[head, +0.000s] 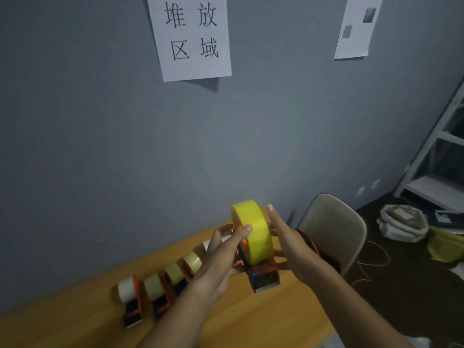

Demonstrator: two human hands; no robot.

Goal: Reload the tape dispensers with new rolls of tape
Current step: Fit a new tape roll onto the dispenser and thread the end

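I hold an orange tape dispenser (265, 275) with a dark front end just above the orange table (251, 320). A large yellow tape roll (252, 229) sits upright in it. My left hand (221, 254) grips the roll from the left, thumb laid across its outer band and fingers behind it. My right hand (285, 238) lies against the roll's right side with its fingers straight. Several more orange dispensers (133, 300) holding pale rolls stand in a row along the wall to the left, and my left forearm partly hides them.
A grey wall (125, 146) with two paper sheets (190, 36) rises right behind the table. A beige chair (334, 227) stands at the table's right end. Beyond it are a white bag (401, 222), yellow material, loose cord on the dark floor, and a white shelf rack (439, 156).
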